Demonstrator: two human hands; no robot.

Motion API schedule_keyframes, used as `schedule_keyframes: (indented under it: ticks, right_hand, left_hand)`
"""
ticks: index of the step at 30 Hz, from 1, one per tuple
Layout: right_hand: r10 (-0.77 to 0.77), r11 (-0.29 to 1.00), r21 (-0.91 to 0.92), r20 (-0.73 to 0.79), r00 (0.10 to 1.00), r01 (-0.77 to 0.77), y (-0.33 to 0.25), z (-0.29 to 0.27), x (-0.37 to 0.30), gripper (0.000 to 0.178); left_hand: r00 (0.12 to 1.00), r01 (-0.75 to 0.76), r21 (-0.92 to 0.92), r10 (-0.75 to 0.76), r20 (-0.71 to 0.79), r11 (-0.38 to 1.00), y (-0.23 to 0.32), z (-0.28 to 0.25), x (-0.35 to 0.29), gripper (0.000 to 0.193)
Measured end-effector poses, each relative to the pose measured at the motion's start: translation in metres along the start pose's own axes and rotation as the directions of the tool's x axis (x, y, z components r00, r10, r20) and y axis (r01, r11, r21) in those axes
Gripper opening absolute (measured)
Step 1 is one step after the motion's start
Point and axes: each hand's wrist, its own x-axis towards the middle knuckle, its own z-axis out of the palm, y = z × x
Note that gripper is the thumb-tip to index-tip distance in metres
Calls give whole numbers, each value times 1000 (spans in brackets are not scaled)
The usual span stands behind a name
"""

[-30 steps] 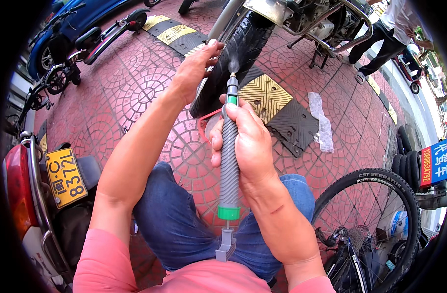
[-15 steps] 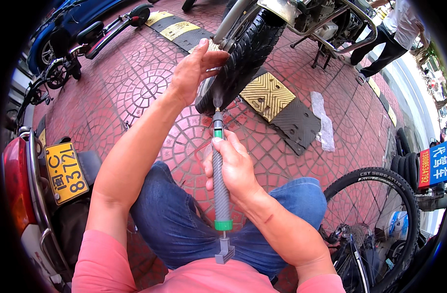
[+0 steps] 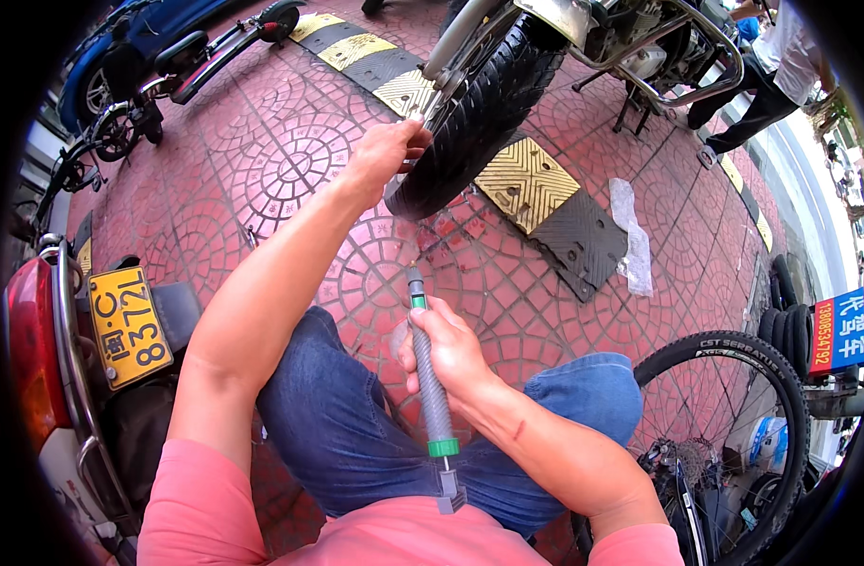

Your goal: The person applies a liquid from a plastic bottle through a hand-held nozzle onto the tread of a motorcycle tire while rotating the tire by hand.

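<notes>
My right hand (image 3: 448,351) grips a tube-shaped hand tool (image 3: 427,377) with a grey textured barrel, green collars and a thin brass-coloured tip. A short rod with a grey end piece sticks out of its lower end, close to my shirt. The tip points forward, apart from the black motorcycle tyre (image 3: 479,123) in front of me. My left hand (image 3: 385,156) is at the left side of that tyre, its fingers loosely bent and apart, holding nothing I can see. Whether the fingertips touch the wheel, I cannot tell.
A yellow and black speed bump (image 3: 536,193) runs behind the tyre, with a clear plastic strip (image 3: 630,241) beside it. A bicycle wheel (image 3: 795,415) stands at my right, a motorcycle's rear (image 3: 50,349) at my left. A person (image 3: 767,80) stands far right.
The tool's tip has drawn back toward me, away from the tyre, and the pale mist at the tip is gone. My left hand has turned and lowered, fingers now bent by the wheel.
</notes>
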Motion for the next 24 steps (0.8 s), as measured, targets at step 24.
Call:
schedule_keyframes:
  ticks: [24]
  right_hand:
    - [-285,958,-10,16,958,286,-81,-27,-36,40]
  left_hand:
    - [994,71,208,-52,-95,976,5,31,-4,54]
